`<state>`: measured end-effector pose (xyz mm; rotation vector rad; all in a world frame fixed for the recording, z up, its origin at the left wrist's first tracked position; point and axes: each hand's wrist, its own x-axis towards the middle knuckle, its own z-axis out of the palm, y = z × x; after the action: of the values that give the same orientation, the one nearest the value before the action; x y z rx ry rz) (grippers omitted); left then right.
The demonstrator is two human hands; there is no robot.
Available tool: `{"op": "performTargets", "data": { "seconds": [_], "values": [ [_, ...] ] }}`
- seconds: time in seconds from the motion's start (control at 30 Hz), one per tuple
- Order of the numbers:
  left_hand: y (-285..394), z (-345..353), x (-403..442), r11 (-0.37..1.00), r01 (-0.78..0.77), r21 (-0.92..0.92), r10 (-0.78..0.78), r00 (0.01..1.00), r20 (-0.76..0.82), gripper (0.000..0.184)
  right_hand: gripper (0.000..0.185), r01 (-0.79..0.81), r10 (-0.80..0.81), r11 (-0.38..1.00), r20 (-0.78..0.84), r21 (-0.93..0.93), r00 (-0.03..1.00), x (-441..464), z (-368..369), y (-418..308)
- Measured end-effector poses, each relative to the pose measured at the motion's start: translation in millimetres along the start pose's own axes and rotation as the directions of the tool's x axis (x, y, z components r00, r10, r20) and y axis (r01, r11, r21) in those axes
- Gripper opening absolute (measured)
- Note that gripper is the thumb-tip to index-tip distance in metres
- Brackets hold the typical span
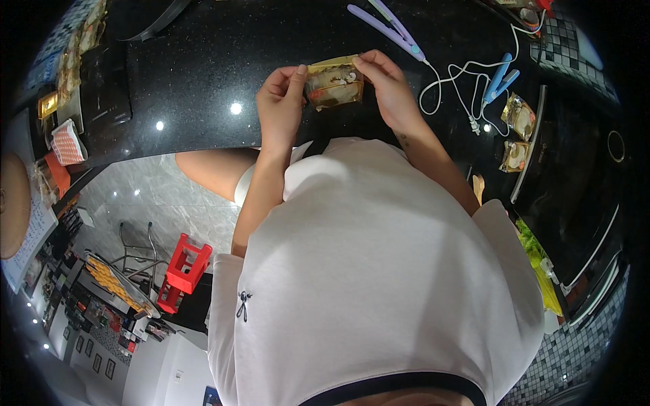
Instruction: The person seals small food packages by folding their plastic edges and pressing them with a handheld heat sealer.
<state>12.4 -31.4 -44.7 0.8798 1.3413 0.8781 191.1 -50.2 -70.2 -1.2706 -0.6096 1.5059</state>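
Between both hands, over the black speckled counter (196, 88), is a small clear packet (335, 86) with a gold top edge and printed marks. My left hand (283, 98) pinches its upper left corner between thumb and fingers. At the upper right corner, my right hand (386, 84) grips the packet the same way, fingers closed. The packet's contents look pale but cannot be made out clearly.
Right of my hands lie a purple sealing tool (389, 32), a blue one (501, 80), white cords (443, 81) and two filled packets (520, 116) (515, 155). More packets (69, 68) line the far left. Red stools (188, 262) stand on the floor.
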Motion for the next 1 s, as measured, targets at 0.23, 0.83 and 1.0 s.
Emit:
{"op": "performTargets", "data": {
  "seconds": [0.23, 0.83, 1.0],
  "values": [
    [14, 7, -7, 0.958, 0.058, -0.281, -0.048, 0.998, 0.043, 0.017, 0.012, 0.086, -0.086, 0.995, 0.0, -0.053, 0.996, -6, 7, -2],
    [15, 10, -2, 0.982, 0.045, -0.181, -0.032, 0.997, 0.072, 0.015, 0.014, 0.295, -0.295, 0.897, 0.053, -0.328, 0.954, 8, -3, -7],
    [9, 10, 2, 0.98, 0.018, -0.197, -0.004, 0.998, 0.069, 0.016, 0.012, 0.337, -0.344, 0.866, 0.049, -0.369, 0.938, 7, 0, -6]
  ]
}}
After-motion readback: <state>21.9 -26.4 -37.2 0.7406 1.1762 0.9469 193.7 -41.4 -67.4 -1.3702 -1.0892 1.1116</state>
